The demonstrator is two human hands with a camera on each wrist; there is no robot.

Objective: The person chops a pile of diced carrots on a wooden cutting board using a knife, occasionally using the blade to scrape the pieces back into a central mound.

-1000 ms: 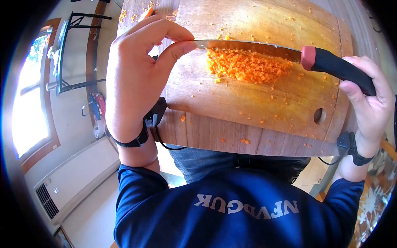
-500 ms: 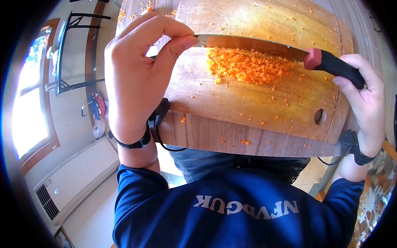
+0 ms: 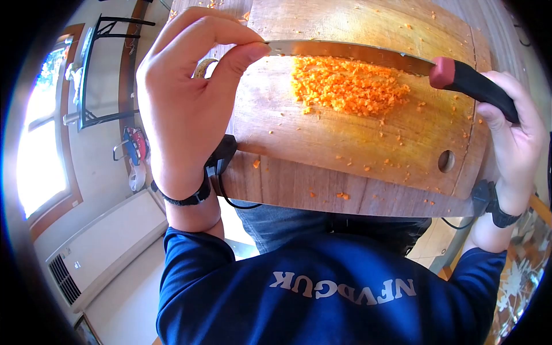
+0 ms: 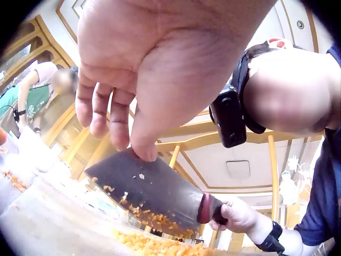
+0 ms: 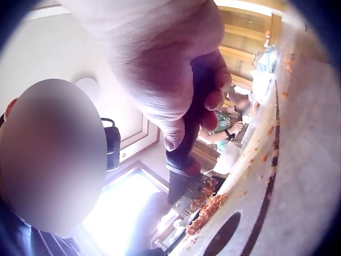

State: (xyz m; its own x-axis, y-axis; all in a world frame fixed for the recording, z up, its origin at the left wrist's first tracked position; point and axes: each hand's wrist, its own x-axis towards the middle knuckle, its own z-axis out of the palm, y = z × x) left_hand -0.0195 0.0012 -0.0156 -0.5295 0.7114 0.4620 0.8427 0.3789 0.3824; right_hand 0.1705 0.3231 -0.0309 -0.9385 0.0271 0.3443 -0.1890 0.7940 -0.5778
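In the head view my left hand [image 3: 192,86] pinches the far tip of a broad kitchen knife [image 3: 351,53] between thumb and fingers. My right hand [image 3: 517,123] grips its black and red handle [image 3: 477,86] at the other end. The blade stands over the far edge of a heap of finely minced carrot [image 3: 348,86] on a wooden cutting board [image 3: 322,144]. Orange bits [image 4: 154,218] cling to the wide blade [image 4: 149,186] in the left wrist view. From the right wrist, fingers [image 5: 210,101] show curled round the dark handle.
Carrot crumbs [image 3: 342,196] lie along the table's near edge [image 3: 276,184]. The board has a hanging hole [image 3: 447,161] at its near right corner. Another person [image 4: 37,96] in a green apron stands across the table. A cable hangs from each wrist camera.
Both hands have carried the knife a little toward the far side of the board, baring more of the minced heap. My left hand also shifts slightly left.
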